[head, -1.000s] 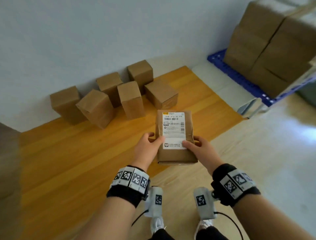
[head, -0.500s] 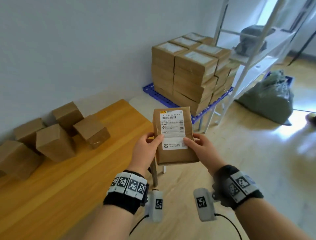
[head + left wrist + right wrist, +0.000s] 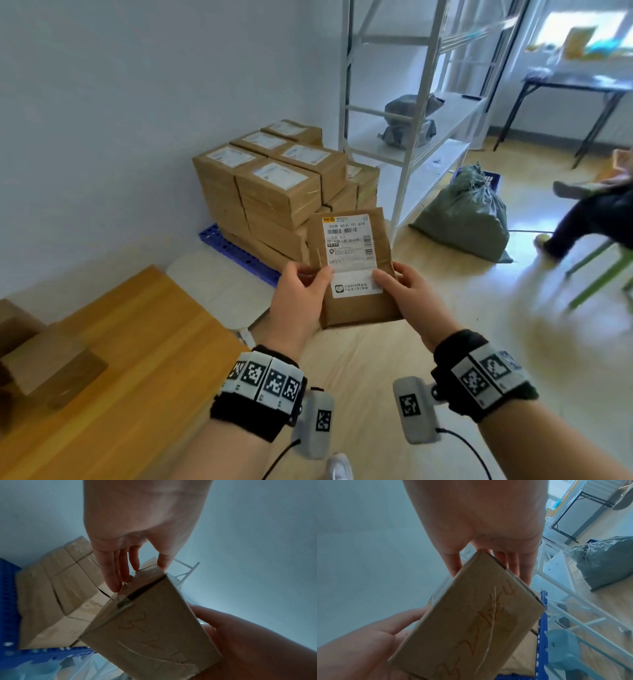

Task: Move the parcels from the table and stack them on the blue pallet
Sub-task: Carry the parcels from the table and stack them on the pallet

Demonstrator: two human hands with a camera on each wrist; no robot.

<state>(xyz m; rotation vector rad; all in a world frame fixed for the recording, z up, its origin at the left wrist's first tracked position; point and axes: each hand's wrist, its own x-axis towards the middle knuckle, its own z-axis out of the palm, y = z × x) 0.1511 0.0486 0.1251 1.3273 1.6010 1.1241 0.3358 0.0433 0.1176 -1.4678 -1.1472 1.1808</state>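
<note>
**boxfan:** Why hold the flat brown cardboard parcel with the white shipping label (image 3: 352, 265) like that, label up?

**palletpete:** Looks like a carry grip to me. The left hand (image 3: 299, 298) clamps the left edge, thumb on top by the label and fingers (image 3: 118, 566) curled underneath. The right hand (image 3: 409, 296) mirrors it on the right edge, so both are closed round the parcel and it hangs level in the air, touching nothing else.

**boxfan:** And where's it headed?

**palletpete:** The blue plastic grid pallet (image 3: 236, 251) on the floor by the wall, straight ahead. The stack of taped brown boxes (image 3: 274, 192) on it all sit label up, so I'd guess it's held that way to match. A few brown boxes (image 3: 44, 363) sit on the orange wooden table (image 3: 144, 342) at the left, so there's more to shift.
</note>
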